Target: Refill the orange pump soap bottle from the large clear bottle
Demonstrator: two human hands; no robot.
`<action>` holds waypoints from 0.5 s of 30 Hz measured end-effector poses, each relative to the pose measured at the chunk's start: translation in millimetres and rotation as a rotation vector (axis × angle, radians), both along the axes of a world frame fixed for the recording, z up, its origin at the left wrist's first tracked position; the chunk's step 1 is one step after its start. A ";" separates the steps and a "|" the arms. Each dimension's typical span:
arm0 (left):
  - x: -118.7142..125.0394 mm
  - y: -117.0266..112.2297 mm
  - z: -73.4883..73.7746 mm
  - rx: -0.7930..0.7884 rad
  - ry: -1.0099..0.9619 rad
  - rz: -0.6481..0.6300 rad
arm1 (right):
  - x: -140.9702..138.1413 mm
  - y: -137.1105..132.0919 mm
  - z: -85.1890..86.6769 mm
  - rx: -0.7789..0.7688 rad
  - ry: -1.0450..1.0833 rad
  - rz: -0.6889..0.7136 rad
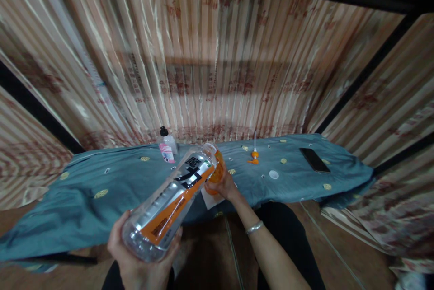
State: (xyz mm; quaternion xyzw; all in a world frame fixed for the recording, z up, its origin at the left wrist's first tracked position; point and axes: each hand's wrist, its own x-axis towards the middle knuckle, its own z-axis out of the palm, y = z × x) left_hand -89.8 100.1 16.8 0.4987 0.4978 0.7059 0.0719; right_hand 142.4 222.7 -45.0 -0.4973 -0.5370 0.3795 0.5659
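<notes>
1. Head view: left hand [137,269] cups the large bottle's [176,195] base, seemingly to support its tilt.
2. Right hand [224,185] grips the orange bottle [219,167] near that mouth, probably steadying it.
3. Both bottles are over the blue cloth [118,188]; the orange pump [255,155] lies aside, presumably out of the way.

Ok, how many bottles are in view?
3: a clear bottle in the left hand, an orange bottle in the right hand, a black-capped bottle on the cloth.
</notes>
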 end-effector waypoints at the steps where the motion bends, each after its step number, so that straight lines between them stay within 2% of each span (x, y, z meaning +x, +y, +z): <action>1: 0.7 0.1 0.2 0.007 0.037 -0.002 | 0.0 -0.2 0.2 -0.007 -0.004 0.004; 4: -0.3 0.3 -1.3 0.023 0.114 -0.007 | -0.1 -1.1 1.7 -0.026 -0.013 0.004; 8: -1.4 0.1 -2.2 0.048 0.113 -0.032 | -0.3 -2.1 3.3 -0.036 -0.026 -0.012; 15: 0.4 1.3 0.2 0.053 0.120 -0.006 | 0.0 -0.4 1.0 -0.001 -0.052 -0.002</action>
